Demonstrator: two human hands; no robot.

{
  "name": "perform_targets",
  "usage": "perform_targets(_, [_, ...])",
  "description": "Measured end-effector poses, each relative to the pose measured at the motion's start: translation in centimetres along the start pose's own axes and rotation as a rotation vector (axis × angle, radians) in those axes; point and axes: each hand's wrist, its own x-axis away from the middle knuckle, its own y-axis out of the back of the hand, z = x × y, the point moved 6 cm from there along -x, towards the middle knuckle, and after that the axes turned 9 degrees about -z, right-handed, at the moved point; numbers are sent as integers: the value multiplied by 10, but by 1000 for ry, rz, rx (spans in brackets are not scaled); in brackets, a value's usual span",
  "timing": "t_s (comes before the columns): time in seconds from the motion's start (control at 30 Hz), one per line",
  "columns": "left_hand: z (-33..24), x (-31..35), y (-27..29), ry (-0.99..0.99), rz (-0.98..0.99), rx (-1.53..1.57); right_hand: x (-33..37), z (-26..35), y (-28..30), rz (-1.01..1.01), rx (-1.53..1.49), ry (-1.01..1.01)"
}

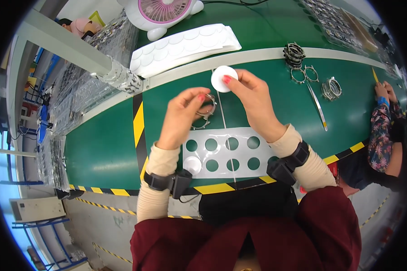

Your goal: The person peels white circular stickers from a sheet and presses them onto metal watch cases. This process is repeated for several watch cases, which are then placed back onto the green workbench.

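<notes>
White disc: it [219, 83] is in the air beyond the holed sheet [221, 156], its flat face turned toward the camera.
Right hand: the person's right hand [257, 101] pinches the disc narrowly at its right side, thumb across the face, beyond the sheet's right half.
Metal ring frame: it [207, 119] hangs just beyond the sheet's left half, apart from the disc; whether it is one piece or two cannot be told.
Left hand: the left hand [177, 118] holds the frame between thumb and fingers.
Step in hand: judging by the pose, the disc and frame are being paired, with no contact yet.
Next move: it seems to call for a light rim grip and the disc squared to the ring's opening.
Second disc: another white disc [192, 165] lies at the sheet's near left corner.
Ring stock: a ring stack [294, 55], two loose rings [298, 76] and a ring bunch [331, 89] sit beyond the sheet, to its right.
Tweezers: they [317, 107] lie right of the sheet.
White sheets: folded, scallop-marked sheets [185, 49] lie well beyond the sheet, before a fan [163, 10].
Co-worker: a co-worker's hand [383, 91] is far right of the sheet.
</notes>
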Motion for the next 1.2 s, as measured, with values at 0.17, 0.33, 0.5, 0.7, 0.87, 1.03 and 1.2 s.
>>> perform_targets(0.17, [12,15,-20,294,147,237,6,-6,1,12,-60,-144])
perform_targets(0.33, [18,18,-27,477,177,539,8,-5,0,13,-38,-161])
perform_targets(0.5, [14,23,-25,510,183,611,9,-5,1,-13,-50,-123])
perform_targets(0.7, [11,22,-22,423,212,453,8,-7,3,-10,-36,-141])
perform_targets(0.87, [9,20,-29,302,229,572,12,-4,-2,-37,-54,-164])
perform_targets(1.03, [18,18,-27,387,219,739,17,-19,-7,107,-34,-317])
perform_targets(1.2, [29,17,-27,515,87,746,22,-26,-14,83,0,-312])
